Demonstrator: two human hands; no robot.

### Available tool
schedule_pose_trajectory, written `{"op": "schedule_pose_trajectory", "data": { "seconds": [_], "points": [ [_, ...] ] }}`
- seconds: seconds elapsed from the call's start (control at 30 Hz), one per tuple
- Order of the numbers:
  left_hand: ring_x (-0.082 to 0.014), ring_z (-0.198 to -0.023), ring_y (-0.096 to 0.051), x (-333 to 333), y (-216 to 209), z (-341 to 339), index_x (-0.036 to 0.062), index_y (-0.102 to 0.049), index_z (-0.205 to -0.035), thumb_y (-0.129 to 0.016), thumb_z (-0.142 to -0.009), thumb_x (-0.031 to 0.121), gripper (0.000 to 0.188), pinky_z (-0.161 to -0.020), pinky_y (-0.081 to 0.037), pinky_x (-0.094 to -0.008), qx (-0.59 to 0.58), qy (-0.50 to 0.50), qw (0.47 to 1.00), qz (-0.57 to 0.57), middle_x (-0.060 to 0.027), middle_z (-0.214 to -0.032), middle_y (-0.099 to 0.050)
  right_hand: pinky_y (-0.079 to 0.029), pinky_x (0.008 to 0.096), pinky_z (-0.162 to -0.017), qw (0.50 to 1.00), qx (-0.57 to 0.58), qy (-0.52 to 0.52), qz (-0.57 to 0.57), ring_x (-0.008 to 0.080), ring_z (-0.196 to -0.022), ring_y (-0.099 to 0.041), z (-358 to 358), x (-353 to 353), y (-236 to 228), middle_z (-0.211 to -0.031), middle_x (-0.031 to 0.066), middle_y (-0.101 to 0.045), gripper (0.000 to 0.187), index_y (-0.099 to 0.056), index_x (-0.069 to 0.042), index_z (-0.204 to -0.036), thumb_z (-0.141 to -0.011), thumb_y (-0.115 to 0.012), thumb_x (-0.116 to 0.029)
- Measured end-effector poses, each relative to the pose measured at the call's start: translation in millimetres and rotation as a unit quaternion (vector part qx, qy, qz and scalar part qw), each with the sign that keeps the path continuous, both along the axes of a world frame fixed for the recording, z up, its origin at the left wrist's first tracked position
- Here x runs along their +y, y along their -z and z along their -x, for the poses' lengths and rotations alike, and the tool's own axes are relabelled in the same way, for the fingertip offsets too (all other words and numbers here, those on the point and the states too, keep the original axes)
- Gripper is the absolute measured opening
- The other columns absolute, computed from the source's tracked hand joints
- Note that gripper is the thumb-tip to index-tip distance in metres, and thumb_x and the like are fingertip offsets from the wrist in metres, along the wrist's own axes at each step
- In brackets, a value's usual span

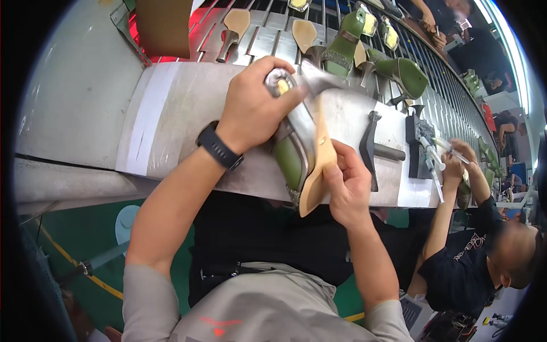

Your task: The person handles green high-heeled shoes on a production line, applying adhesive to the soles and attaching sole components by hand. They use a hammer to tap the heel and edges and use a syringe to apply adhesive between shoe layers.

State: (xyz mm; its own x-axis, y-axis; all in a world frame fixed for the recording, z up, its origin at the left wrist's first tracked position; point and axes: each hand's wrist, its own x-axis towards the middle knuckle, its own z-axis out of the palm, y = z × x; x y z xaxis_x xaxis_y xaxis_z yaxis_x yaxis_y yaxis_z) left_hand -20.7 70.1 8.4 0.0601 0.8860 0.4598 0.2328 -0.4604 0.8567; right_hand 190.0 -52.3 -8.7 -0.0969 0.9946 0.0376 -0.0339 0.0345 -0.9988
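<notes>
Here both hands' grip clamps the green shoe [290,159] (tan sole [319,171] upturned).

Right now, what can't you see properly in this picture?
- Head view: the green shoe is partly covered by the left hand and the tan sole.
- The right hand hides the sole's edge it pinches.
- The hammer handle runs under another person's arm.

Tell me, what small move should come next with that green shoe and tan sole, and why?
Probably press the tan sole flatter against the green shoe. The right hand pinches the sole's lower end, which appears to stand off the shoe, while the left hand grips the shoe's upper end over the metal bench.
</notes>
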Motion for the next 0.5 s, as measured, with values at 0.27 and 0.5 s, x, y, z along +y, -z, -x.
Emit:
{"op": "schedule_pose_trajectory", "data": {
  "seconds": [0.27,0.5],
  "points": [
    [-0.0266,-0.078,-0.072,13.3,13.7,-17.0,0.0025,-0.072,-0.108,-0.080,-0.082,0.018,0.031,-0.073,-0.056,-0.0371,-0.007,-0.008,0.999,0.030,-0.0142,-0.088,-0.075,-0.053,0.0368,-0.108,1.000,-0.014,-0.010,-0.003,0.0234,-0.123,-0.066,-4.3,-4.5,-4.6,-0.141,0.0198,-0.062,0.083,-0.034,0.010,-0.159,-0.097,-0.080,-0.018],
    [-0.0119,-0.087,-0.072,4.3,8.5,-9.9,0.0021,-0.067,-0.118,-0.073,-0.084,-0.001,0.035,-0.077,-0.056,-0.0280,0.026,0.003,0.999,0.032,-0.0052,-0.096,-0.076,-0.058,0.0304,-0.095,0.996,0.027,-0.011,0.088,0.0164,-0.107,-0.072,-0.7,11.4,-28.6,-0.124,0.0143,-0.072,0.068,-0.048,0.012,-0.150,-0.093,-0.078,-0.008]
  ]
}}
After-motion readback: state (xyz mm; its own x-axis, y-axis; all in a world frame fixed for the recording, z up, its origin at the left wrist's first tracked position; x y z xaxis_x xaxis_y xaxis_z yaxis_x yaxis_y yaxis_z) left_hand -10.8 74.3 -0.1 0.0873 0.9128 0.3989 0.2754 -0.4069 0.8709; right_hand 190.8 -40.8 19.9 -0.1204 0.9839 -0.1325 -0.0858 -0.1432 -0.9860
